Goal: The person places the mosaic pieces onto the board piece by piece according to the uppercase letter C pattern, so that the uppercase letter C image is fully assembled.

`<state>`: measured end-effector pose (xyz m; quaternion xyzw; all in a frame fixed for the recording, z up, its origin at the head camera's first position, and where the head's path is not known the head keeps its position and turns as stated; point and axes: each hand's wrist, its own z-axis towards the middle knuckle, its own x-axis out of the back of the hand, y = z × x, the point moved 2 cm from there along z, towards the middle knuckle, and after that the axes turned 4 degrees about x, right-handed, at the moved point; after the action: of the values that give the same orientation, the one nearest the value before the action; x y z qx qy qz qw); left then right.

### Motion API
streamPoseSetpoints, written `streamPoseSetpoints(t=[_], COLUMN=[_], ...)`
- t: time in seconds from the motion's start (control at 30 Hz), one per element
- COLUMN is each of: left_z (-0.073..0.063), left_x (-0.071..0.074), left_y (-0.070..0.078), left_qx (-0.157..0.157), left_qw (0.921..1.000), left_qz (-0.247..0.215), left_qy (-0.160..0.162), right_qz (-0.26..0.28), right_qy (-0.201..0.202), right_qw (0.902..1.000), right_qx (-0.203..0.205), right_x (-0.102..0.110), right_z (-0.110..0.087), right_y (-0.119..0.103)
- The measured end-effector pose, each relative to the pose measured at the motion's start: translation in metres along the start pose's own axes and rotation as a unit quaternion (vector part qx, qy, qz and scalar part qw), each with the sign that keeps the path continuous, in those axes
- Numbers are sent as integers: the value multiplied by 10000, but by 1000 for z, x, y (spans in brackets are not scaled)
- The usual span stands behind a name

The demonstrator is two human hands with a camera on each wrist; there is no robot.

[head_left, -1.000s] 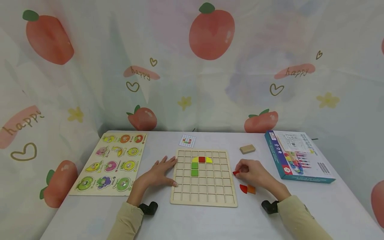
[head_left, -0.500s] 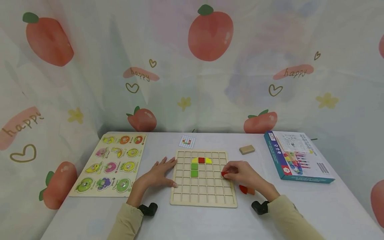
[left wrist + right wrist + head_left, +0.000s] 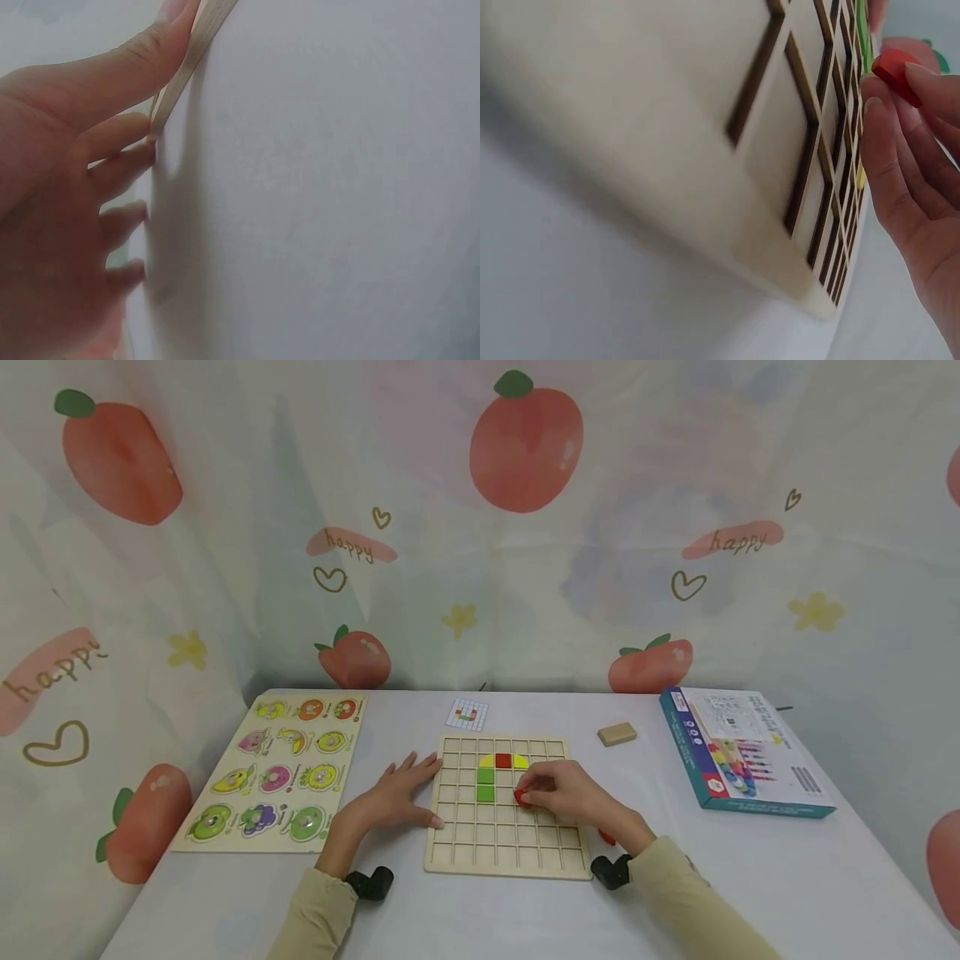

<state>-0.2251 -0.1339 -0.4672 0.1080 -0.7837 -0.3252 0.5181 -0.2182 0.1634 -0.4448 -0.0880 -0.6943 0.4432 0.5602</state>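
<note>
My right hand (image 3: 566,792) pinches a red quarter-round piece (image 3: 896,73) between thumb and fingers, over the middle of the wooden grid board (image 3: 510,862). In the head view that red piece appears just right of two green square pieces (image 3: 486,793) set in one column. Above them a red square piece (image 3: 503,761) sits between two yellow curved pieces (image 3: 521,762), the right one close to my fingers. With fingers spread, my left hand (image 3: 393,797) rests along the board's left edge. The left wrist view has its thumb (image 3: 142,64) against the board's side.
Beyond the board lies a small patterned grid card (image 3: 467,714). A wooden block (image 3: 617,733) and a teal-edged box (image 3: 753,756) stand to the right. A fruit puzzle board (image 3: 281,768) lies left. Another red piece (image 3: 607,837) shows partly behind my right wrist.
My right hand has carried the red piece leftward from beside the board to over its middle. Its forearm now hides the orange piece right of the board. The left hand has stayed put.
</note>
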Motion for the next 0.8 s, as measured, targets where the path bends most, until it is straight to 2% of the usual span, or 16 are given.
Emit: streamPoseSetpoints(t=[0.27,0.67,0.8], left_z=[0,0,0], left_x=[0,1,2], left_y=[0,0,1], left_qx=[30,13,-1], left_qw=[10000,10000,10000], left_qz=[29,82,57], left_qy=[-22,-30,-61], right_qz=[11,20,-16], right_qy=[-158,-355,-372], right_qw=[9999,9993,9993], right_qx=[-38,127,-34], right_x=[-12,-28,-33], right_z=[12,29,31], right_y=[-9,-25,-28])
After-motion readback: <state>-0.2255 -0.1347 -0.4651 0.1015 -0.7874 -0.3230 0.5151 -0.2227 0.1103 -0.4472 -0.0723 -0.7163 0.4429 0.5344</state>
